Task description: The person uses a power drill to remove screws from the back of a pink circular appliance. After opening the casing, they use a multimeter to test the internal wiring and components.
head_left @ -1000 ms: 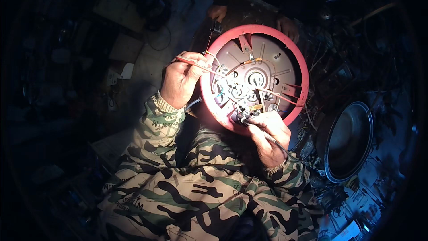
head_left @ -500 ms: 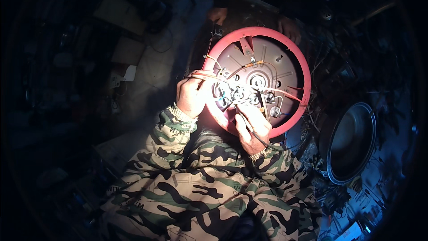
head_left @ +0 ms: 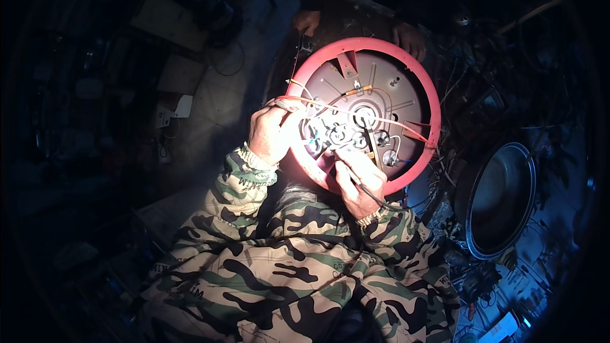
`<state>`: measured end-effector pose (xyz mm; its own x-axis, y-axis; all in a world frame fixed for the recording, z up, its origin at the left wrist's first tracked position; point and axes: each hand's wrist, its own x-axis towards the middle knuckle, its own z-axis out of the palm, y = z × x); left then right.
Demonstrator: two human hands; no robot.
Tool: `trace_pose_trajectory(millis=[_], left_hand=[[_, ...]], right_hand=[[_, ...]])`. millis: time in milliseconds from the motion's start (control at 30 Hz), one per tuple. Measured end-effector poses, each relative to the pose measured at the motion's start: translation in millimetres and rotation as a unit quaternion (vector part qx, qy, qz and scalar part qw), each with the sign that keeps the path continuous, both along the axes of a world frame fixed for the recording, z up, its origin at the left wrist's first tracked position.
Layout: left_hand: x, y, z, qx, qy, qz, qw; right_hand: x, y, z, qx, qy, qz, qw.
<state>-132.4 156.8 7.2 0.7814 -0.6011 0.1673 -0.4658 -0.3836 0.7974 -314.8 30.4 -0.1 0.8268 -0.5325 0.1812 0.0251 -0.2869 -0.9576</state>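
A round appliance base with a pink ring (head_left: 431, 98) surrounds a metal plate (head_left: 393, 89) crowded with terminals, thin wires and fittings (head_left: 338, 133). My left hand (head_left: 273, 128) is closed on a red wire (head_left: 391, 122) at the ring's left side; the wire runs across the plate to the right. My right hand (head_left: 359, 178) reaches over the lower rim, fingers closed on a tool with a black cord (head_left: 382, 203). Its fingertips are among the bright fittings left of the plate's lower middle, where glare hides the tool's tip.
Another person's hands (head_left: 307, 22) rest at the far edge of the dark worktop (head_left: 356, 9). A large metal pot (head_left: 499, 203) lies at the right amid dim cables and clutter. Boards or boxes (head_left: 165, 22) lie on the floor at the left.
My left hand has moved down and right toward the ring with the red wire. My right hand has moved up and left, its fingertips now deeper among the fittings.
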Motion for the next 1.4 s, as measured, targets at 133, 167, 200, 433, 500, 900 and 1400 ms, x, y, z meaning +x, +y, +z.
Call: trace_pose_trajectory(millis=[133, 167, 200, 433, 500, 900, 1400], left_hand=[[0, -2, -2, -0.033, 0.032, 0.007, 0.999], [-1, -2, -1, -0.035, 0.032, 0.012, 0.999], [-1, -1, 2, -0.016, 0.02, 0.009, 1.0], [0, 2, -5, -0.014, 0.093, -0.008, 0.996], [0, 7, -12, -0.007, 0.111, 0.006, 0.994], [2, 2, -3, 0.018, 0.098, -0.028, 0.995], [1, -8, 3, 0.016, 0.02, -0.025, 0.999]], right_hand=[[0, 3, -6, -0.044, 0.004, -0.001, 0.999], [0, 2, -4, -0.04, 0.004, 0.0, 0.999], [1, 2, -1, -0.037, 0.003, -0.001, 0.999], [-5, 0, -11, -0.106, -0.013, 0.016, 0.994], [-7, -5, -15, -0.207, -0.028, 0.048, 0.977], [-12, -4, -17, -0.144, -0.022, 0.027, 0.989], [-6, 0, -13, -0.034, 0.001, 0.004, 0.999]])
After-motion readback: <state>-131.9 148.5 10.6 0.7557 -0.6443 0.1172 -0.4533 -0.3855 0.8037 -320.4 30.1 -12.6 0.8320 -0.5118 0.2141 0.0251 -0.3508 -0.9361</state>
